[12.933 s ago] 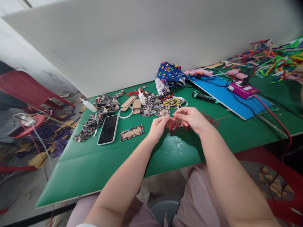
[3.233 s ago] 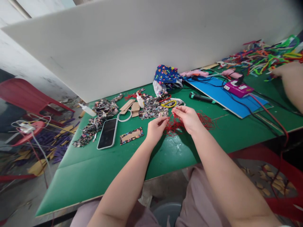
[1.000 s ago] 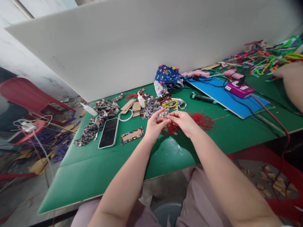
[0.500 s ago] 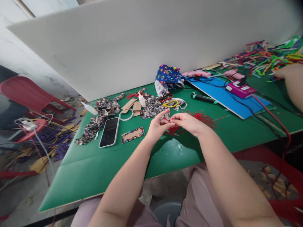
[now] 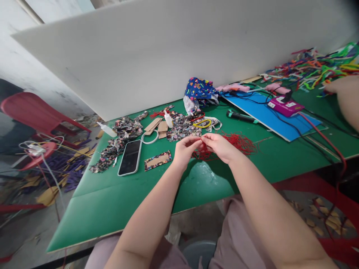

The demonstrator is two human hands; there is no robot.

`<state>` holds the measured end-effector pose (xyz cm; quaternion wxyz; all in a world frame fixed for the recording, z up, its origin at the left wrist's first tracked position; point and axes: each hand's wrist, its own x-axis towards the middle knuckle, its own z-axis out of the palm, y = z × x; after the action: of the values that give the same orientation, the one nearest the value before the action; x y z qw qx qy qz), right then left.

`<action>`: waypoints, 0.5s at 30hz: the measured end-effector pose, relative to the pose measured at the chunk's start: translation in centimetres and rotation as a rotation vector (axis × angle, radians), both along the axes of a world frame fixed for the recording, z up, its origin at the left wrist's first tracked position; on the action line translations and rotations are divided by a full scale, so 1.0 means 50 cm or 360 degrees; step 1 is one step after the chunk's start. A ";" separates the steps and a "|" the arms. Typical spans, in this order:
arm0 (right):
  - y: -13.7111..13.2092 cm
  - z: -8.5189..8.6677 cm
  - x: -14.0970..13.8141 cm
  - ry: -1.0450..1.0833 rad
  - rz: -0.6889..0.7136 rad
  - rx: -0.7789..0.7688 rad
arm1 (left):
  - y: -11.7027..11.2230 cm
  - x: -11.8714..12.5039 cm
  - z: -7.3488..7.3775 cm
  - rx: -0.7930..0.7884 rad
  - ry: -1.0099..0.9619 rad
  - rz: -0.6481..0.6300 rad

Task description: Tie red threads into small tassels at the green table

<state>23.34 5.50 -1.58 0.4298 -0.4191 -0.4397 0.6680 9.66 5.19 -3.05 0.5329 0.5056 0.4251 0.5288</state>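
Note:
My left hand point(image 5: 185, 150) and my right hand point(image 5: 220, 146) meet fingertip to fingertip over the green table point(image 5: 112, 201). Both pinch strands of a tangled red string point(image 5: 238, 142) that lies in a heap just beyond and to the right of them. A cardboard frame wrapped in floral fabric point(image 5: 157, 160) lies left of my left hand, beside a phone point(image 5: 129, 157) lying face up.
Floral fabric scraps point(image 5: 120, 138), cardboard pieces point(image 5: 157, 125), a white ring point(image 5: 149, 136), glue bottles point(image 5: 168, 118), yellow scissors point(image 5: 202, 122) and a blue bag point(image 5: 200, 89) lie behind. A blue board point(image 5: 269, 116) with a pink device point(image 5: 285, 106), cables, colourful pipe cleaners point(image 5: 319, 67) and another person's arm point(image 5: 346, 101) are at right.
My fingers have kept working the red string; the left fingers, spread a second ago, now close into a pinch against the right fingertips. Nothing else on the table has moved.

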 end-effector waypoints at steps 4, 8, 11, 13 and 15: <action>-0.001 0.002 -0.005 0.0008 0.0001 -0.0051 | 0.003 -0.002 -0.002 -0.0017 -0.0050 0.0067; 0.000 -0.001 -0.006 -0.0019 -0.0001 -0.0005 | 0.007 -0.004 -0.005 -0.0040 -0.0076 0.0105; 0.003 -0.003 -0.005 -0.0016 -0.0017 0.0031 | 0.009 -0.004 -0.007 -0.0079 -0.0110 0.0133; 0.004 -0.004 -0.005 -0.0026 -0.0038 0.0053 | 0.010 -0.005 -0.007 -0.0103 -0.0134 0.0146; 0.005 -0.004 -0.004 -0.0042 -0.0058 0.0053 | 0.011 -0.007 -0.006 -0.0118 -0.0154 0.0157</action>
<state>23.12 5.74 -1.78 0.4429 -0.4287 -0.4488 0.6470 9.32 5.73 -3.33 0.5444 0.4380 0.4426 0.5621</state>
